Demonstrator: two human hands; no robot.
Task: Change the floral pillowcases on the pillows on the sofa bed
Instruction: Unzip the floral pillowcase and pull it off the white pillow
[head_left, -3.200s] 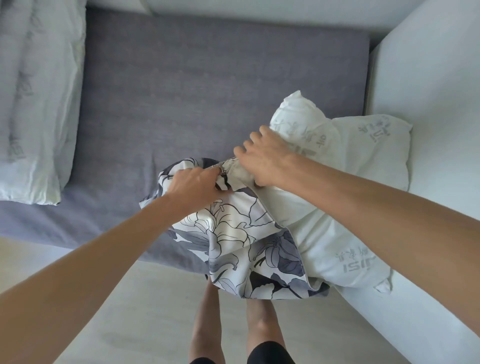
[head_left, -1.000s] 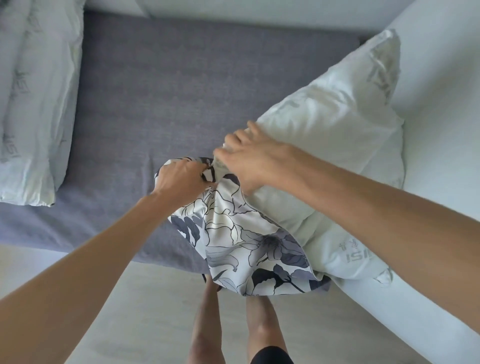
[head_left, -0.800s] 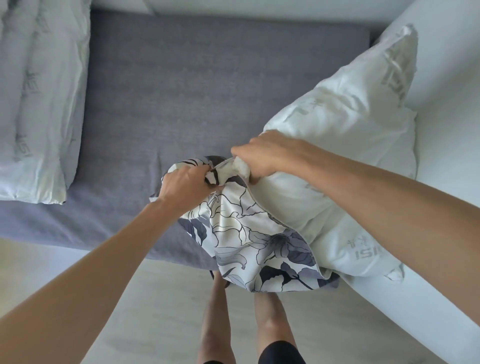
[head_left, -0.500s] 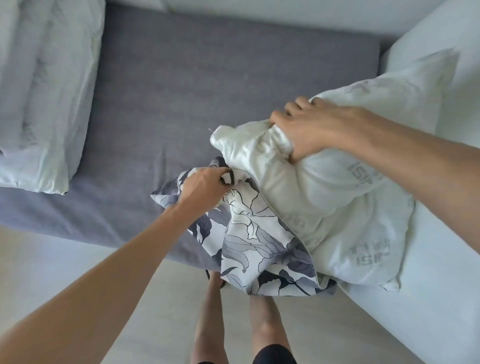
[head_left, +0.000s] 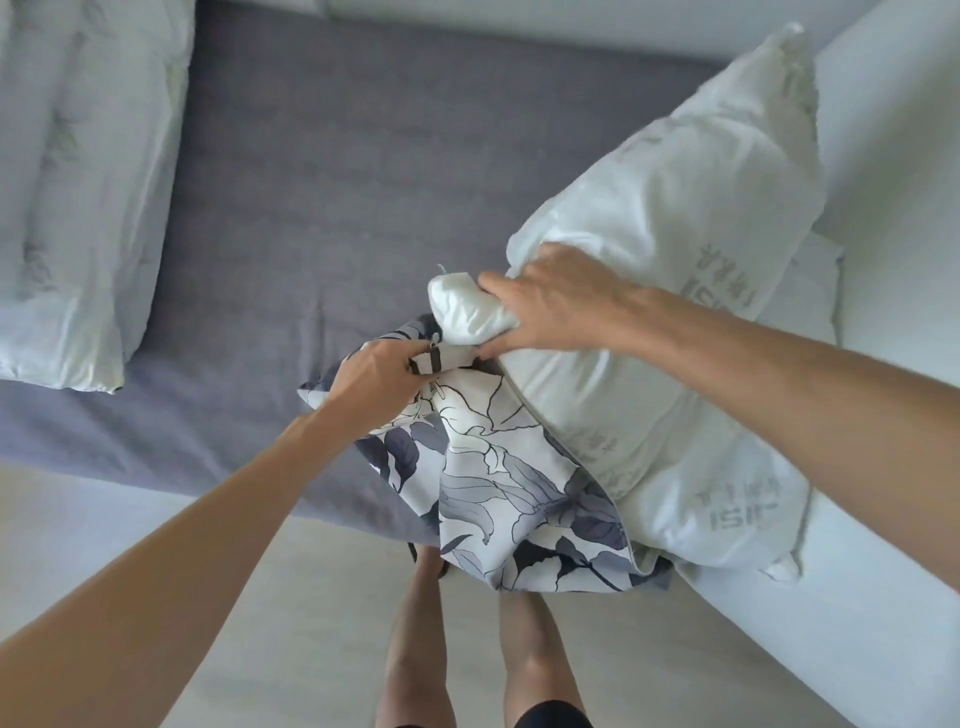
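Left hand (head_left: 375, 376) pinches the pillowcase (head_left: 511, 499) edge; fingertips hidden in cloth. Right hand (head_left: 550, 306) grips a corner of 1 pillow (head_left: 670, 223), w/ maybe a 2nd under it. Another pillow (head_left: 78, 171), cut off, lies far left of both hands on the sofa bed (head_left: 337, 182).

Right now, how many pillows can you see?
2. One bare white pillow is on the right, its corner gripped by the right hand. Another white pillow lies at the far left of the sofa bed. More may be out of view.
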